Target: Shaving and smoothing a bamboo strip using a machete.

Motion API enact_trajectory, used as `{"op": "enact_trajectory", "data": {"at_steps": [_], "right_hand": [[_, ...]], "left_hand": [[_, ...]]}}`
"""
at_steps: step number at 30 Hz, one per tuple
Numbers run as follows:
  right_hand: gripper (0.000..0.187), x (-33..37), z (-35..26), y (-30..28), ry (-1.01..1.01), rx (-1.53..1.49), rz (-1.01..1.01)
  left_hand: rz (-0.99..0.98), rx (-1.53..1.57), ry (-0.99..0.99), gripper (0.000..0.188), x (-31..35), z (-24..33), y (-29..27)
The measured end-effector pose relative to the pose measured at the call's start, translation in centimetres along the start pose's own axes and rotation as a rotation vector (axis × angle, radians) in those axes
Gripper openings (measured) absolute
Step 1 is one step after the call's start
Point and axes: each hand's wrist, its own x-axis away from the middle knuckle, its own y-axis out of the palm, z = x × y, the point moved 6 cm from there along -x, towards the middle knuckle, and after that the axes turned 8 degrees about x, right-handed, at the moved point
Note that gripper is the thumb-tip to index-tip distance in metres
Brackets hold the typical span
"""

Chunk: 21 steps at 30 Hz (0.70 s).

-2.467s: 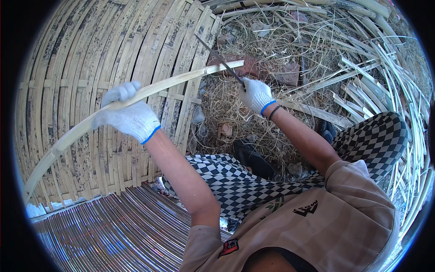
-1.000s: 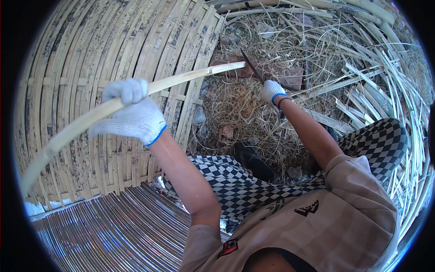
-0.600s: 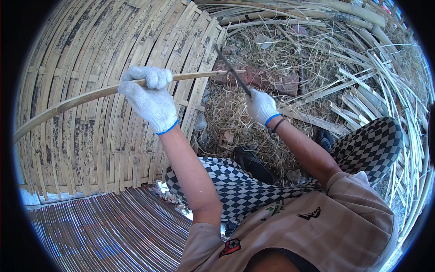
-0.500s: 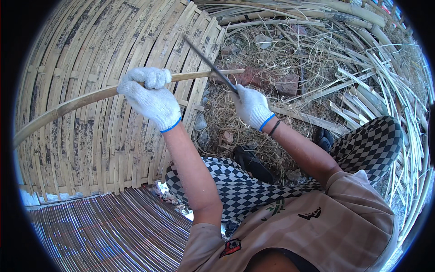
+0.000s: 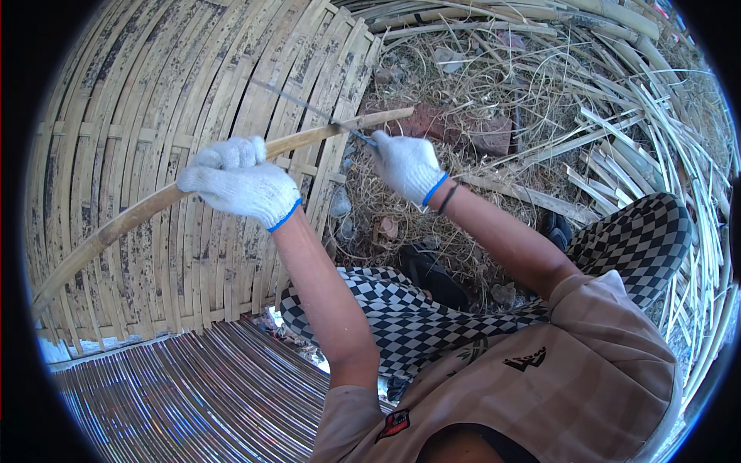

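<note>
- A slatted bamboo panel (image 5: 208, 266), mottled with dark specks, spans the left side of the scene before me.
- Near its lower edge, a striped, ridged surface (image 5: 208, 378) catches glints of light.
- Dry shavings litter the ground (image 5: 482, 85) around reddish bricks (image 5: 490, 136).
- Pale split strips (image 5: 689, 166) sweep along the right; stout poles (image 5: 617, 13) lie at the far side.

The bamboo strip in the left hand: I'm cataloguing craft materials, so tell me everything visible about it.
The bamboo strip is long, narrow, pale tan and woody-looking. It appears curved, though the lens bends edges. The gloved left hand grips it; its left end runs to the picture's rim, and in view its right end reaches past the slatted panel. A thin blade in the right hand crosses it near that end; contact is unclear.
</note>
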Motion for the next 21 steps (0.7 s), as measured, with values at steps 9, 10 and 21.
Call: {"op": "enact_trajectory", "data": {"at_steps": [9, 10, 21], "right_hand": [[0.026, -0.7, 5.0, 1.7, 0.059, 0.021, -0.038], [0.028, -0.8, 5.7, 2.4, 0.087, 0.022, -0.056], [0.023, -1.1, 14.0, 10.3, 0.316, -0.040, -0.094]], "left_hand": [[-0.073, -0.050, 0.001, 0.063, 0.2, -0.7, 1.1], [-0.060, -0.050, 0.009, 0.063, 0.1, -0.6, 1.1], [-0.176, 0.012, 0.044, 0.060, -0.7, -1.0, 0.7]]}}
